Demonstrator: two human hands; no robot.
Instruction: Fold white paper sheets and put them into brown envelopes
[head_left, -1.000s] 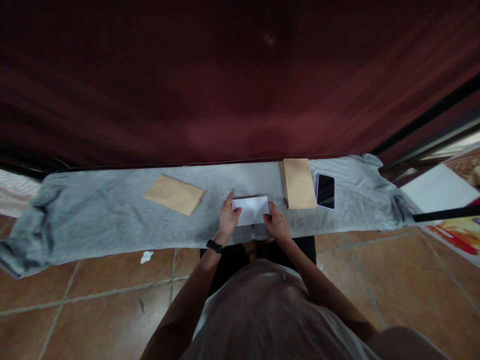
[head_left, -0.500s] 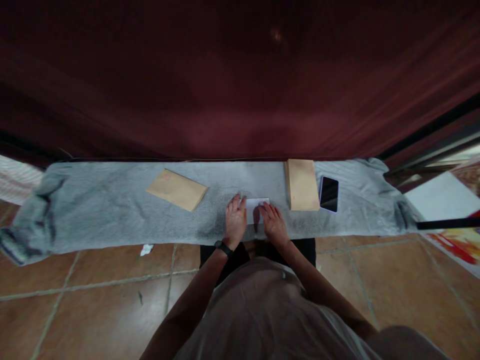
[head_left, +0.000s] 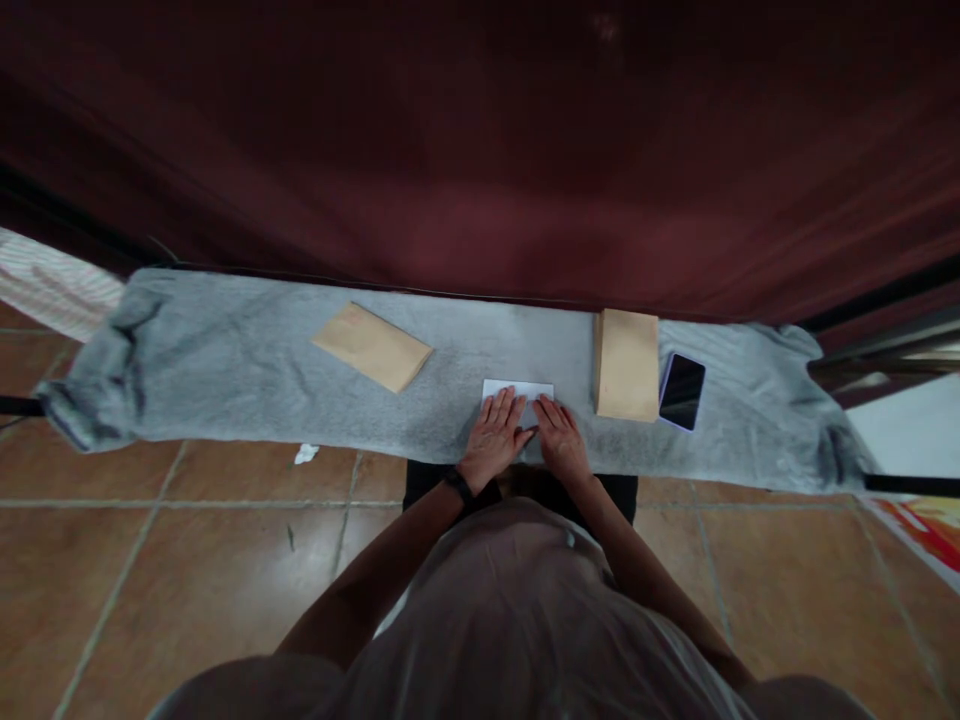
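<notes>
A small white sheet of paper [head_left: 534, 388] lies on the grey cloth in front of me, its near part covered by my hands. My left hand [head_left: 493, 438] rests flat on the paper's left side with its fingers stretched out; a dark band circles that wrist. My right hand [head_left: 561, 440] lies on the right side of the paper, fingers extended and pressing down. The two hands almost meet at the thumbs. Neither is wrapped around anything.
Right of my hands sits a stack of brown envelopes [head_left: 628, 366], with a phone [head_left: 682, 391] beside it. Further left lie brown envelopes [head_left: 373, 346] at a slant. The grey cloth [head_left: 247, 360] covers a narrow bench against a dark red surface [head_left: 480, 240]. A white scrap [head_left: 306, 453] is on the tiled floor.
My left hand has slid right, from the paper's left edge onto its surface. The right hand now lies flatter on it. The whole view has tilted slightly.
</notes>
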